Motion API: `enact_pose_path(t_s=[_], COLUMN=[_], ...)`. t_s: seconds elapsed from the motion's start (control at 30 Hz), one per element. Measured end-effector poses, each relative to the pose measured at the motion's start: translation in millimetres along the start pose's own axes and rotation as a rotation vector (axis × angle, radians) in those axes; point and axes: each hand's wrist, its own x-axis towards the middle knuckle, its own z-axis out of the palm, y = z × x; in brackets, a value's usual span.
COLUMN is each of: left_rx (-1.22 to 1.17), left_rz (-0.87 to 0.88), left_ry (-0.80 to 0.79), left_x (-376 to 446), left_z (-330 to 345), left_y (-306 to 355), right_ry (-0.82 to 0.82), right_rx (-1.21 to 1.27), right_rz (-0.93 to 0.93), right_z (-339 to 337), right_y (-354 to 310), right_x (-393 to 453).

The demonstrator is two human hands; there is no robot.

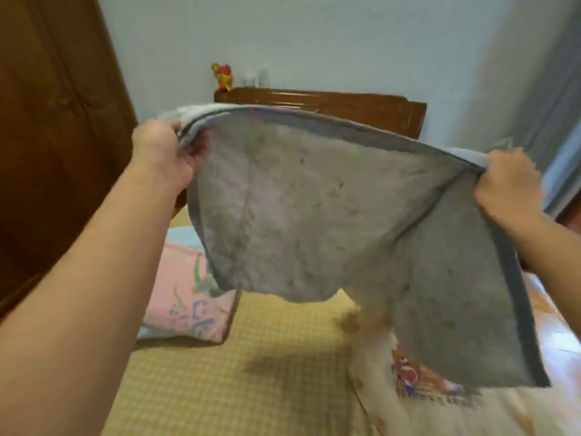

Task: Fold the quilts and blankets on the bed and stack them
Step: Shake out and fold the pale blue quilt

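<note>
Over the checked bed (239, 372), my left hand (162, 152) and right hand (506, 184) pinch the grey blanket's (314, 215) top corners, hiding most of the headboard (330, 103).

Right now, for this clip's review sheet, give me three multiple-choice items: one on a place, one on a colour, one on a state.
1. Where is the red toy?
A. on the headboard
B. on the pink pillow
C. on the floor

2. What colour is the blanket held up?
A. red
B. grey with a blue border
C. green

3. How is the blanket held?
A. lying flat on the bed
B. by one hand only
C. lifted off the bed, with both hands gripping its top edge

Answers:
1 A, the toy stands on the left end of the wooden headboard.
2 B, the cloth is grey and a blue strip runs along its edges.
3 C, the left hand and right hand each grip an upper corner, and the cloth hangs in the air.
</note>
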Motion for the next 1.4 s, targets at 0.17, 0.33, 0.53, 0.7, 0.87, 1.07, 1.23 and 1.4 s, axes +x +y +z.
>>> enact_pose_path(t_s=[0.17,0.33,0.53,0.7,0.87,1.07,1.23,1.4], left_rx=[0.387,1.944,1.239,1.149,1.067,1.046,0.747,0.686], left_rz=[0.492,-0.5,-0.818,-0.927,-1.097,-0.908,-0.936,-0.963], left_ry=[0.333,0.085,0.433,0.445,0.262,0.098,-0.055,-0.293], left_x=[-8.0,-80.6,-169.2,-238.7,-258.3,-244.2,-253.2,-244.1], left_z=[-27.4,-220.6,-288.2,-320.2,-324.8,-262.2,-189.4,-170.7], left_y=[8.1,-139.7,-208.0,-217.5,-229.5,-230.2,-252.1,-270.2], right_ry=[0.276,-0.547,-1.05,-1.283,-1.603,-0.924,-1.168,-1.337], right_rx=[0.103,-0.24,-0.266,-0.281,-0.181,0.184,0.472,0.392], right_rz=[0.023,-0.474,-0.494,-0.536,-0.497,0.023,-0.335,-0.419], right_z=[-30.3,75.0,123.1,107.6,105.5,81.9,32.7,50.5], right_y=[-9.3,24.5,100.8,125.5,122.7,88.1,-31.6,-70.0], right_x=[10.2,-119.0,-279.7,-355.4,-350.7,-250.2,-280.6,-388.2])
